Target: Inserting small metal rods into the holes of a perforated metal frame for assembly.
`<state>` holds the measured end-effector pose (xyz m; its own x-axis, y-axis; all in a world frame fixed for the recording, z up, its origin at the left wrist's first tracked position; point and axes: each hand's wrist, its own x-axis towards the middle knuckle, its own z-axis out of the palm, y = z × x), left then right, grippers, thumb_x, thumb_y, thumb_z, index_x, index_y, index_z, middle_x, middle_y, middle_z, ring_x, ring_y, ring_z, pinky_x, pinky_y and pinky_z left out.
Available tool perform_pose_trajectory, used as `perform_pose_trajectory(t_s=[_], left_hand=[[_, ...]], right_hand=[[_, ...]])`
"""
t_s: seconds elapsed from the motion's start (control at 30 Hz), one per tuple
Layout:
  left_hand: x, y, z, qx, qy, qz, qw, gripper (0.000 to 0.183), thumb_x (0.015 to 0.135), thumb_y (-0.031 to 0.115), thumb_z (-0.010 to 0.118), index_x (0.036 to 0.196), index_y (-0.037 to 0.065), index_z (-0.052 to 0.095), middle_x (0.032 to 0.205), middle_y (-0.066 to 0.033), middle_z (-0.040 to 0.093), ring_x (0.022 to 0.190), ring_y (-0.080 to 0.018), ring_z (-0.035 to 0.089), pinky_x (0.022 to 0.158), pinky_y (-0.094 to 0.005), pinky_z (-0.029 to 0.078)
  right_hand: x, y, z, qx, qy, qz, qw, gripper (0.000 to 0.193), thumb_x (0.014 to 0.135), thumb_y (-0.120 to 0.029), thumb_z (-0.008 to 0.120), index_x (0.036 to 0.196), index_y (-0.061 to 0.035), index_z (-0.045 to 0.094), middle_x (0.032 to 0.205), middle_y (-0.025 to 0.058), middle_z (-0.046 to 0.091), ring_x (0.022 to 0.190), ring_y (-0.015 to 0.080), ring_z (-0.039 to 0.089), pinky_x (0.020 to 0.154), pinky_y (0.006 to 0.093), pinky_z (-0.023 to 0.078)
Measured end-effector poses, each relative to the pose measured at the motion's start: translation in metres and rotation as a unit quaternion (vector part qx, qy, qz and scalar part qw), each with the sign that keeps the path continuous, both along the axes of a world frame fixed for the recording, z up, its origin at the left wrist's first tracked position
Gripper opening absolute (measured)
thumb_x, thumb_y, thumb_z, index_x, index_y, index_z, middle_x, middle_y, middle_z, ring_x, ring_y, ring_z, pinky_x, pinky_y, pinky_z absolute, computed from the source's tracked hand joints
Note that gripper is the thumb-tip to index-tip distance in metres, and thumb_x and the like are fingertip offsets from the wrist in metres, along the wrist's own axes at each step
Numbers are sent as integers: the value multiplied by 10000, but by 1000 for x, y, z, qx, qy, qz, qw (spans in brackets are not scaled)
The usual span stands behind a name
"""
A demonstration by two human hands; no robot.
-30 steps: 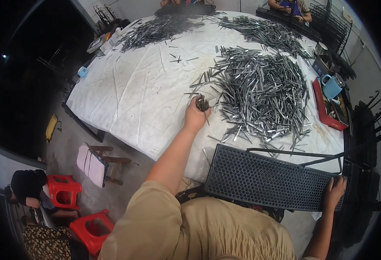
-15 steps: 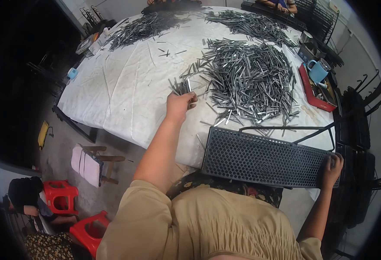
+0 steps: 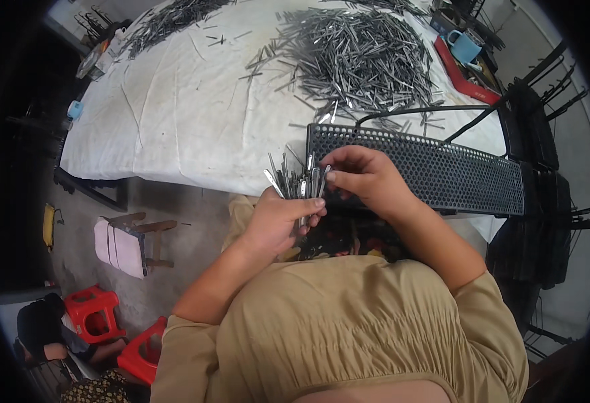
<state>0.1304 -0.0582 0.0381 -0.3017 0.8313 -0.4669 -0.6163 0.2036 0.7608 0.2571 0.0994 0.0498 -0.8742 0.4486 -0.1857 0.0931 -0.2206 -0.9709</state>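
My left hand (image 3: pixel 280 216) is closed around a bunch of thin metal strips (image 3: pixel 300 187), held in front of my body with their ends fanned upward. Against the right side of that bunch, my right hand (image 3: pixel 370 180) pinches at a single strip with thumb and fingertips; the other fingers are partly hidden. Just behind my right hand lies a black perforated metal panel (image 3: pixel 436 161) with a bent rod frame, tilted at the table's near edge. A large heap of loose metal strips (image 3: pixel 369 64) spreads over the table beyond the panel.
The white cloth-covered table (image 3: pixel 181 127) fills the far side. A red tray (image 3: pixel 466 84) with a light blue mug (image 3: pixel 464 47) stands at its right. Black racks (image 3: pixel 543 235) crowd the right side. A padded stool (image 3: pixel 120 246) and red plastic stools (image 3: pixel 93 312) stand left, near a seated person.
My left hand has drawn the bunch back from the heap toward my body. My right hand has left the panel's right end and come to the bunch. The view has tilted down.
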Motion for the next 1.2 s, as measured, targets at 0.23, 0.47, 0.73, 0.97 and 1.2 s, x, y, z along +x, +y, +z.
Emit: perform_pose_trajectory(t_s=[0.23, 0.47, 0.73, 0.97, 1.2], left_hand=[[-6, -23, -9, -65, 3, -9, 998, 199, 821, 88, 726, 967, -4, 628, 779, -88, 646, 616, -133, 587, 459, -230, 405], [-7, -21, -15, -77, 8, -24, 997, 230, 822, 106, 730, 1001, -1, 632, 793, -76, 647, 626, -119, 576, 470, -220, 398], [-16, -25, -34, -90, 41, 18, 995, 208, 821, 106, 718, 992, 18, 638, 785, -59, 649, 632, -116, 577, 489, -216, 392], [-27, -24, -50, -92, 53, 83, 991, 139, 828, 141, 703, 916, 58, 634, 757, -36, 641, 617, -104, 566, 469, -214, 359], [-29, -23, -65, -103, 38, 114, 987, 135, 810, 141, 708, 888, 68, 626, 735, -24, 626, 612, -105, 562, 469, -226, 358]], right_hand=[[-24, 24, -19, 218, 30, -155, 963, 138, 861, -51, 687, 983, -17, 631, 858, 44, 686, 721, 122, 641, 614, 247, 509], [-54, 44, -18, 605, 58, -157, 778, 85, 813, -50, 716, 882, -50, 666, 814, 91, 679, 733, 218, 658, 656, 312, 509], [-61, 51, -36, 650, 27, -99, 753, 99, 777, -127, 708, 858, -105, 655, 774, 81, 641, 787, 301, 610, 682, 412, 502], [-66, 44, -28, 681, 14, -60, 730, 98, 753, -124, 700, 823, -68, 660, 855, 94, 644, 890, 320, 584, 787, 404, 494], [-132, 1, -13, 763, -200, 157, 594, 144, 772, -159, 662, 883, -87, 719, 899, 71, 673, 957, 279, 601, 906, 405, 410]])
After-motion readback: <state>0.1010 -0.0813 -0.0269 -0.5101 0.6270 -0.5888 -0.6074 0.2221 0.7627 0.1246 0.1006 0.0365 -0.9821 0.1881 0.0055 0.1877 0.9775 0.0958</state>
